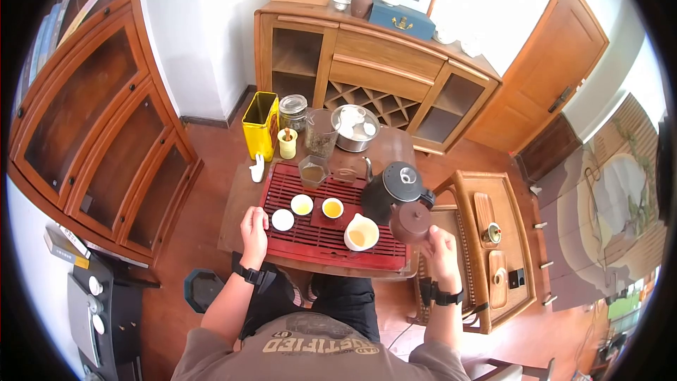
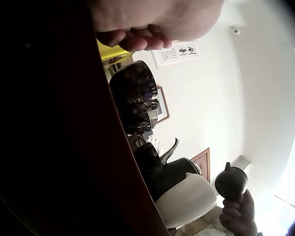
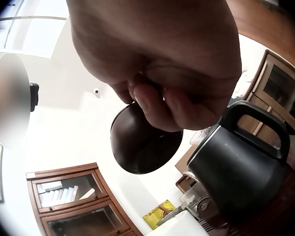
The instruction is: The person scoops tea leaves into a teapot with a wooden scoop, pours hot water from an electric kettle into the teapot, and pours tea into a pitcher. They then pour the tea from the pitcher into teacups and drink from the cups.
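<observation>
My right hand point(image 1: 442, 250) grips a small dark brown clay teapot point(image 1: 410, 221) by its handle, raised over the right end of the tea tray. In the right wrist view the curled fingers point(image 3: 160, 105) partly hide the teapot point(image 3: 143, 142). The left hand point(image 1: 254, 231) rests at the tray's left side, fingers loosely bent and holding nothing. On the slatted red tea tray point(image 1: 317, 255) stand a cream pitcher point(image 1: 360, 234), two cups of yellow tea point(image 1: 332, 208) point(image 1: 302, 204) and a white cup point(image 1: 283, 220). A black electric kettle point(image 1: 398, 187) stands just behind the raised teapot.
Behind the tray are a yellow tin point(image 1: 261, 127), a glass jar point(image 1: 293, 113), a holder with tea tools point(image 1: 287, 144), a clear pitcher point(image 1: 321, 134) and a metal pot point(image 1: 355, 137). A wicker cart point(image 1: 515, 261) stands at the right. A wooden cabinet point(image 1: 381, 63) lines the back wall.
</observation>
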`<state>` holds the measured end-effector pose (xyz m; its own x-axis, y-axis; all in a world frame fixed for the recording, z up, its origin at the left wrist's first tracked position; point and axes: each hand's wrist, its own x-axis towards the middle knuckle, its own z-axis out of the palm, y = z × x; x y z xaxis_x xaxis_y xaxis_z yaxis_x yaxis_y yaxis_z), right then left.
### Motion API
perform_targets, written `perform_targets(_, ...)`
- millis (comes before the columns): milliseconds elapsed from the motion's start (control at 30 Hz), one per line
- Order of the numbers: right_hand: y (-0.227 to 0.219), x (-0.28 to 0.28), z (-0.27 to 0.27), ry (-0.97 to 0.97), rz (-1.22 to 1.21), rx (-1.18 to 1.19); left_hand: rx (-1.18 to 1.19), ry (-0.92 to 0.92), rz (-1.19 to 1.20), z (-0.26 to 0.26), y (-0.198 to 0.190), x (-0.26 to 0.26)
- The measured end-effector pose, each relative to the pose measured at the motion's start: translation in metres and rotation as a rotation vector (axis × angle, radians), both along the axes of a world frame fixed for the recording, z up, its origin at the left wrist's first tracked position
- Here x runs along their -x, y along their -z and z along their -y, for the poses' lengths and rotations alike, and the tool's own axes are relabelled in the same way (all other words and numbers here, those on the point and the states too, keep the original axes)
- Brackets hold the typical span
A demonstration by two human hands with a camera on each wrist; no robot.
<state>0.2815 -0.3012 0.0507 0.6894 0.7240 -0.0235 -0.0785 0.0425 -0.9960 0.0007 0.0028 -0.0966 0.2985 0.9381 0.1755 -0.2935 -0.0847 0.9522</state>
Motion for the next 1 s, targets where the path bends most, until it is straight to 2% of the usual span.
perform_targets(333, 0.004, 0.003, -0.005, -0.027, 0.032, -0.013, 0.010, 0.006, -0.004, -0.002, 0.008, 0.000)
perform_targets(433, 0.010, -0.001, -0.006, -0.004, -0.069, 0.005, -0.004, 0.011, -0.033, 0.000, 0.001, 0.001)
perform_targets(567, 0.009, 0.001, -0.010, -0.060, 0.035, 0.015, -0.029, 0.002, -0.058, 0.000, 0.001, 0.002)
perform_targets(900, 0.024, -0.003, -0.009, -0.012, 0.012, -0.046, -0.009, 0.012, -0.031, 0.003, -0.006, 0.002)
perform_targets(1000, 0.014, 0.003, -0.010, -0.014, -0.003, -0.027, -0.026, 0.010, -0.038, 0.002, -0.002, 0.002)
